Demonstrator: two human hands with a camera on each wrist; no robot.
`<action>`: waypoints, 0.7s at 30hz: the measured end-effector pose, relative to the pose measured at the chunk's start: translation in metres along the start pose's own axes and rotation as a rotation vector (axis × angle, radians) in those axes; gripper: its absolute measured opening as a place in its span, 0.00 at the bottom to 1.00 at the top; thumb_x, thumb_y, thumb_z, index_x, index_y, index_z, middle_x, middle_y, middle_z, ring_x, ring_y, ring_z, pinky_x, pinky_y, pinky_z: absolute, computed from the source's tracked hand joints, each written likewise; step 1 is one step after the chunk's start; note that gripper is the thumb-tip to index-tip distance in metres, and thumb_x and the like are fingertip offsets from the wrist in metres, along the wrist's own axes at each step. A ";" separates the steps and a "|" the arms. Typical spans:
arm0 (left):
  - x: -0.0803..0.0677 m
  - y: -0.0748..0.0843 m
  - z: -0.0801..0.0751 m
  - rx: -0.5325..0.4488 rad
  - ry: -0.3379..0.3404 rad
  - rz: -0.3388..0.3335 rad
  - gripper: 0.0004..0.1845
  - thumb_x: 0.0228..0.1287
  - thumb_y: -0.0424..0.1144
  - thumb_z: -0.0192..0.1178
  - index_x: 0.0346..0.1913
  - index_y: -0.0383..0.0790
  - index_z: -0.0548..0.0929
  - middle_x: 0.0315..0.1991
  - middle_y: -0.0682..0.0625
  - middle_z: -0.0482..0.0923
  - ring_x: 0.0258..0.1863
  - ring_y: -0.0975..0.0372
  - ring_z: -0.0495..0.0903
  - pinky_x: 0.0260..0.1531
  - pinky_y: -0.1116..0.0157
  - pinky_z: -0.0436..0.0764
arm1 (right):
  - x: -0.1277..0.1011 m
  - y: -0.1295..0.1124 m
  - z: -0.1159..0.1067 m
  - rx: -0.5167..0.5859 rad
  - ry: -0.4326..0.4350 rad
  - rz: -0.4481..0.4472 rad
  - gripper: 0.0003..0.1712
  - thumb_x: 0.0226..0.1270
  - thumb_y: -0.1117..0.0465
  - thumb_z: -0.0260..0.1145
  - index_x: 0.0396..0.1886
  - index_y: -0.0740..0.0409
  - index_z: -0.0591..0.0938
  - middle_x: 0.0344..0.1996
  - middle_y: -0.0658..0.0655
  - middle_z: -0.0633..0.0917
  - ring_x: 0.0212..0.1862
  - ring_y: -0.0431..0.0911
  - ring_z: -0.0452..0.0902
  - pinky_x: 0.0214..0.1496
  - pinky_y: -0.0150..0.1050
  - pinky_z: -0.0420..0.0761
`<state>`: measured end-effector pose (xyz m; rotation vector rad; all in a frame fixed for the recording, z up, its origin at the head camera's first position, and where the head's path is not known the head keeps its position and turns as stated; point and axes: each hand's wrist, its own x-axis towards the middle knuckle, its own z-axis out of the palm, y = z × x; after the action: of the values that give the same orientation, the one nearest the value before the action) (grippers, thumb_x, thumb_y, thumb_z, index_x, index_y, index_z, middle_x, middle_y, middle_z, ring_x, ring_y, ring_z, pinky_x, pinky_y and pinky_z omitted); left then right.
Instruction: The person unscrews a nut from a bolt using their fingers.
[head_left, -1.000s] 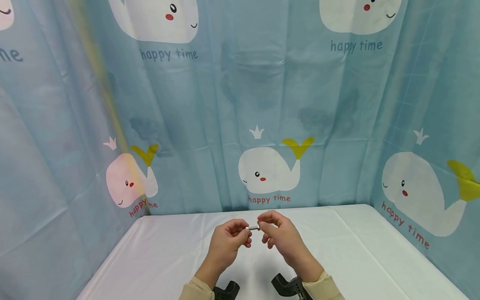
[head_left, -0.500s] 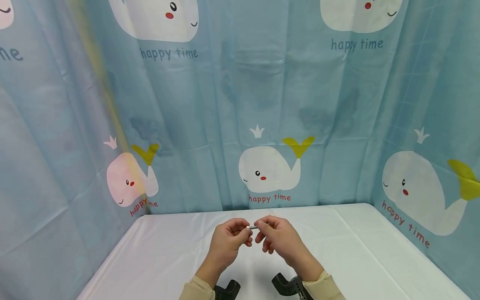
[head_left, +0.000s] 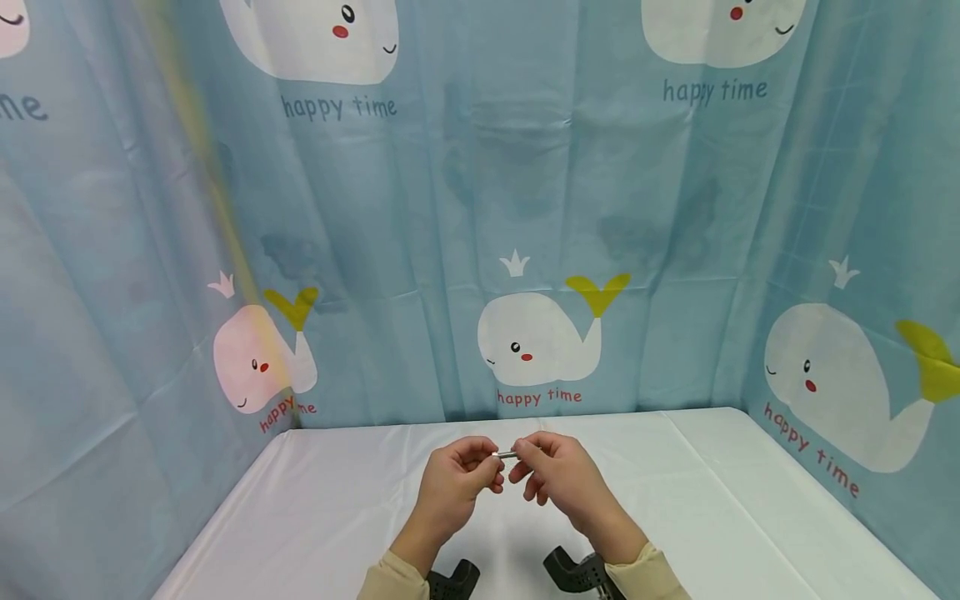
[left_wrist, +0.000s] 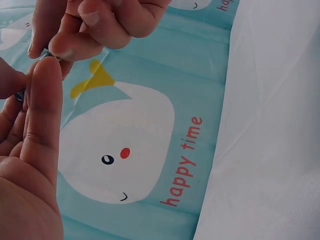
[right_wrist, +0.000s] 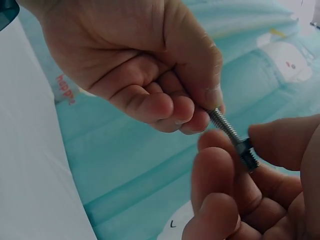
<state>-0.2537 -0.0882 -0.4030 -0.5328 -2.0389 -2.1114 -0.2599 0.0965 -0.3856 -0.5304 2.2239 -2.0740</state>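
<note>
– So where does the bolt (right_wrist: 226, 128) sit?
– Between the two hands, above the near middle of the white table (head_left: 300, 517). Its long axis runs left to right: the left hand (head_left: 457, 479) pinches the left end, and the right hand (head_left: 555, 475) pinches the nut (right_wrist: 244, 147) on the threads near the right end.
– Which hand is nearer the nut?
– The right; its fingertips (right_wrist: 212, 165) close round it.
– Any difference from a second ago?
– Slight. The right hand's fingers have curled lower and closer to the left hand, and less shank shows between them.
</note>
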 end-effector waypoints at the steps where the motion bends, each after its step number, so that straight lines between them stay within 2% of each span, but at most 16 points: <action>1: 0.000 0.000 0.000 -0.001 -0.001 0.001 0.07 0.65 0.28 0.64 0.42 0.27 0.81 0.29 0.40 0.82 0.27 0.57 0.82 0.33 0.61 0.87 | 0.000 0.000 0.000 -0.009 0.002 -0.005 0.17 0.73 0.52 0.65 0.43 0.64 0.82 0.29 0.60 0.85 0.21 0.46 0.76 0.21 0.33 0.76; 5: -0.001 0.000 0.000 -0.007 -0.004 -0.003 0.06 0.66 0.28 0.64 0.43 0.27 0.81 0.29 0.39 0.82 0.27 0.57 0.82 0.33 0.61 0.87 | 0.000 0.000 0.000 -0.026 0.007 -0.039 0.09 0.70 0.62 0.65 0.45 0.62 0.82 0.32 0.60 0.84 0.23 0.47 0.76 0.23 0.35 0.77; 7: -0.001 0.001 0.000 -0.015 -0.002 -0.006 0.06 0.66 0.27 0.63 0.43 0.26 0.81 0.29 0.40 0.82 0.27 0.57 0.82 0.33 0.61 0.87 | 0.000 -0.001 0.000 -0.026 -0.005 -0.053 0.13 0.67 0.66 0.65 0.50 0.62 0.81 0.37 0.60 0.85 0.25 0.49 0.77 0.24 0.36 0.78; 11: 0.000 0.002 0.000 -0.017 0.001 -0.006 0.06 0.66 0.28 0.63 0.43 0.27 0.81 0.29 0.42 0.82 0.27 0.57 0.82 0.33 0.61 0.87 | 0.000 -0.002 -0.002 -0.017 -0.037 -0.036 0.16 0.69 0.61 0.65 0.54 0.63 0.79 0.38 0.60 0.86 0.25 0.49 0.78 0.24 0.36 0.78; 15: 0.000 0.001 0.000 -0.006 0.000 -0.004 0.06 0.66 0.28 0.64 0.43 0.27 0.82 0.29 0.42 0.82 0.27 0.57 0.82 0.33 0.61 0.87 | 0.000 -0.002 -0.003 -0.024 -0.030 -0.017 0.17 0.73 0.54 0.64 0.46 0.65 0.81 0.30 0.60 0.85 0.23 0.47 0.77 0.23 0.35 0.77; 18: 0.000 0.001 0.000 -0.003 -0.007 -0.002 0.06 0.65 0.28 0.64 0.42 0.27 0.82 0.29 0.41 0.82 0.27 0.57 0.82 0.33 0.61 0.87 | 0.000 -0.002 -0.003 -0.028 -0.015 -0.027 0.12 0.73 0.58 0.64 0.44 0.64 0.82 0.30 0.60 0.84 0.23 0.47 0.76 0.24 0.35 0.77; 21: 0.000 0.000 0.000 -0.006 -0.010 0.002 0.06 0.66 0.28 0.64 0.42 0.27 0.81 0.29 0.40 0.81 0.27 0.57 0.82 0.33 0.61 0.87 | -0.001 -0.004 -0.003 -0.036 -0.012 -0.040 0.10 0.69 0.64 0.63 0.48 0.62 0.82 0.36 0.60 0.85 0.25 0.48 0.77 0.25 0.36 0.78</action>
<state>-0.2532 -0.0885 -0.4029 -0.5472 -2.0372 -2.1191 -0.2593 0.0995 -0.3819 -0.5936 2.2660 -2.0479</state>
